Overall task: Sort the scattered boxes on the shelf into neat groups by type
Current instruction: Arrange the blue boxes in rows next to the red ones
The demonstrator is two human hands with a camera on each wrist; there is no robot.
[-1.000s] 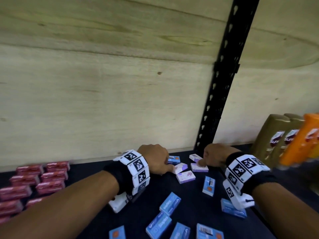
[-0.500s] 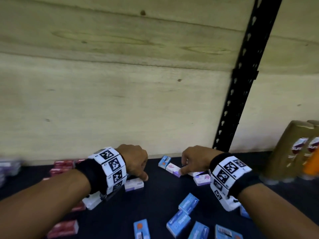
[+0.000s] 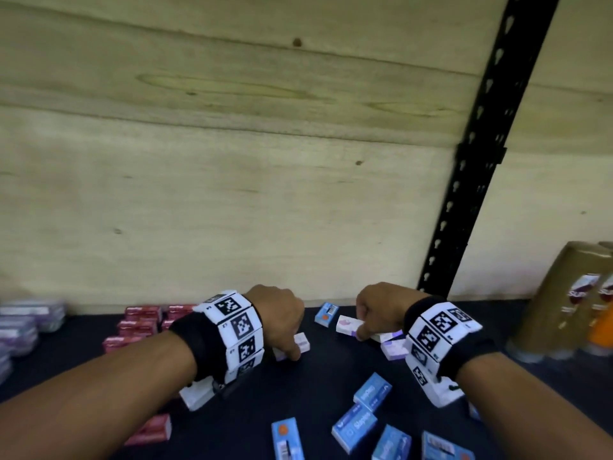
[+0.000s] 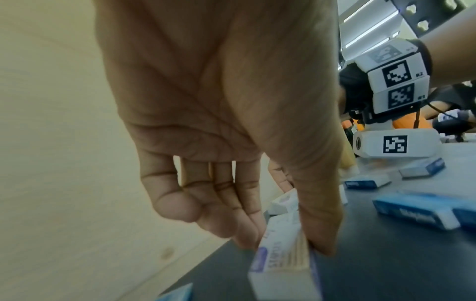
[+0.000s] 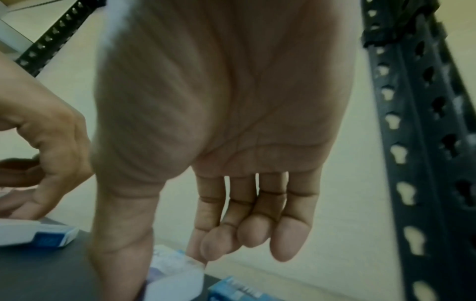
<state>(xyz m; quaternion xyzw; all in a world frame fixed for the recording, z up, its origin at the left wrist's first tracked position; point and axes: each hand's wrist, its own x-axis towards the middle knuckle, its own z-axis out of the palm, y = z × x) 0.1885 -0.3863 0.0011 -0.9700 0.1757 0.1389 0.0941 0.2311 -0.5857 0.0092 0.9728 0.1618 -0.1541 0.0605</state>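
- Fingers of left hand [image 3: 280, 318] curl down; thumb and fingertips [image 4: 247, 234] pinch a white-and-purple box [image 4: 283, 262] by its two long sides, box resting on the dark shelf [image 3: 325, 386].
- Head view: that box [image 3: 300, 343] sits under the left knuckles, at about 9 o'clock from the right hand [image 3: 381, 310].
- Right hand: thumb and index close on a second white-and-purple box [image 5: 177, 279]; the other three fingers [image 5: 257, 230] hang loosely bent, holding nothing.
- Head view: this box [image 3: 348, 325] lies tilted, near the wooden back panel [image 3: 232, 210]; whether it is lifted clear of the shelf cannot be judged, view blurred.
- Two more white-and-purple boxes [image 3: 393, 348] lie just beside the right wrist, at 6 o'clock from the hand.
- Blue boxes [image 3: 365, 410] lie scattered at the shelf's 6 o'clock edge; one blue box [image 3: 326, 314] sits between the hands by the panel.
- Red boxes [image 3: 142, 322] stand grouped at 9 o'clock; purple-grey boxes [image 3: 26, 323] farther left.
- Bottles [image 3: 570, 300] stand at 3 o'clock, beyond the black upright [image 3: 481, 154].
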